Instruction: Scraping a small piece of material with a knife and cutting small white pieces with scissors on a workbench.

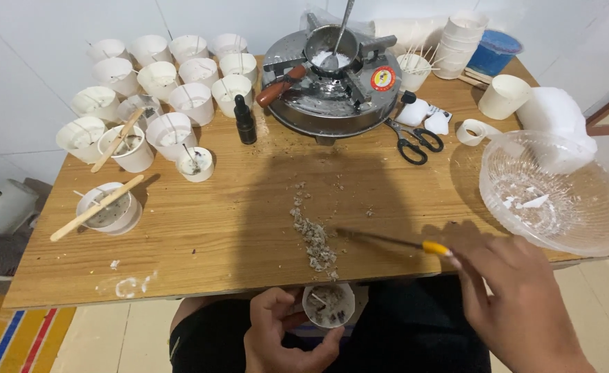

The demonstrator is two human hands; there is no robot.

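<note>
Two hands work at the near edge of the table [201, 235]: the left hand [284, 335] curls around a small white cup [329, 304] held just below that edge, while the right hand [518, 304] pinches a yellow-handled blade [394, 242] (tip beside the grey crumbs [313, 238]) above it.

A: Table [201, 235], light wood, streaky brown grain. Crumbs [315, 242] on it grey-beige.

B: Paper cups [192, 102] white throughout; dropper bottle [245, 121] black.

A: Burner [332, 83] dull silver, with a round red-and-yellow sticker and a reddish-brown handle. Scissors [415, 141] black.

B: Bowl [560, 193] clear, ribbed, with white flakes inside. Tool [394, 242] dark, with a yellow handle. Tub [494, 52] blue. Mat [21, 342] orange, striped blue and red.
</note>
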